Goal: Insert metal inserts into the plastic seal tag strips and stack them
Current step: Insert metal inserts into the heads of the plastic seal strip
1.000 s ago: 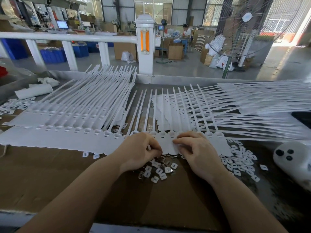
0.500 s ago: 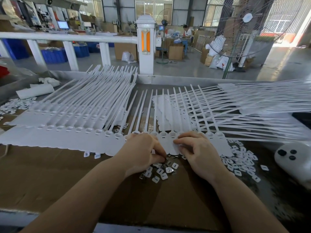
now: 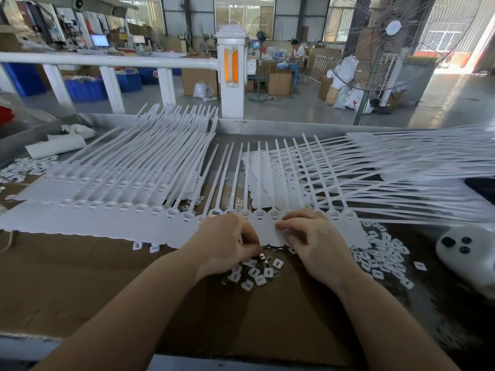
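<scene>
A white strip of joined seal tags (image 3: 267,231) lies across the cardboard in front of me, tails pointing away. My right hand (image 3: 313,242) rests on its flat tag ends with fingers curled, pinching the strip's edge. My left hand (image 3: 227,242) hovers at the near edge of the strip, fingertips pinching a small shiny metal insert (image 3: 261,255) above the loose pile of inserts and white caps (image 3: 254,274). A stack of strips (image 3: 107,188) lies to the left.
More strips (image 3: 388,178) fan out at the right. White caps (image 3: 383,258) are scattered at the right, others (image 3: 24,170) at the far left. A white device with black buttons (image 3: 466,253) sits at the right edge. A white railing (image 3: 107,62) runs behind the table.
My left hand slid down from the strip's tag ends to the insert pile and took up an insert. My right hand stayed on the strip.
</scene>
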A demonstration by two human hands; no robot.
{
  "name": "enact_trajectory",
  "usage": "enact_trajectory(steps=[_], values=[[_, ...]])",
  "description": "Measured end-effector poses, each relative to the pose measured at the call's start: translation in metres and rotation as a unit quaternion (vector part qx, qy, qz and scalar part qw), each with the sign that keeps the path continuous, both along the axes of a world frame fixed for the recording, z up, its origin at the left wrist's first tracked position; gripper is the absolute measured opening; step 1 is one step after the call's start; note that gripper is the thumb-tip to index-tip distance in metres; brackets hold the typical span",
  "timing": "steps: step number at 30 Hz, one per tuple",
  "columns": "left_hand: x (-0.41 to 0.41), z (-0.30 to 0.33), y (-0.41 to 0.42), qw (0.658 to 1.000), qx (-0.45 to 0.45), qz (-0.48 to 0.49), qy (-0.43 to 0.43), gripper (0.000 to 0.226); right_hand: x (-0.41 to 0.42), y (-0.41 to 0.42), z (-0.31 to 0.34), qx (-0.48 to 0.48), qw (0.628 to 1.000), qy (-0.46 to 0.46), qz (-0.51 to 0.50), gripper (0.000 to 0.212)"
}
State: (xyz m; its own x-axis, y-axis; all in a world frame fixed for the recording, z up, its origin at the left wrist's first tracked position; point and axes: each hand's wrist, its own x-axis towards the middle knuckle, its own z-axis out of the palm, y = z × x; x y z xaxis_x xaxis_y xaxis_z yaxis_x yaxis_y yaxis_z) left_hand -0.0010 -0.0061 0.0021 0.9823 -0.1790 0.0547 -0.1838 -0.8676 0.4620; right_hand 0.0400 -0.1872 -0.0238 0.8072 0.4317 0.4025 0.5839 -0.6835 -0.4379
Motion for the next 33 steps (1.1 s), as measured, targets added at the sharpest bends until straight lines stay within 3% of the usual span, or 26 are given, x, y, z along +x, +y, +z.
enact_trajectory(steps=[3, 7, 10, 16, 28, 33], values=[[-0.001, 0.003, 0.006, 0.999, -0.037, 0.007, 0.014, 0.004, 0.000, 0.000, 0.000, 0.001, 1.000, 0.000, -0.001, 0.024], [-0.003, 0.007, 0.007, 0.999, -0.033, -0.016, 0.010, 0.019, 0.000, 0.000, 0.000, 0.001, 1.000, 0.000, -0.001, 0.024], [-0.002, 0.007, 0.002, 1.000, 0.012, -0.016, -0.021, 0.009, 0.000, 0.000, 0.000, 0.001, 1.000, 0.001, -0.001, 0.023], [0.004, 0.006, -0.002, 0.992, 0.118, -0.031, -0.033, 0.013, 0.000, 0.000, 0.000, 0.002, 1.000, 0.003, -0.002, 0.023], [0.001, -0.001, 0.004, 0.993, 0.088, -0.054, -0.052, 0.011, 0.000, 0.000, 0.000, 0.004, 1.000, -0.001, -0.002, 0.023], [0.002, 0.001, 0.009, 0.995, 0.069, -0.068, -0.022, 0.012, 0.000, 0.000, 0.000, -0.003, 1.000, -0.003, 0.000, 0.021]])
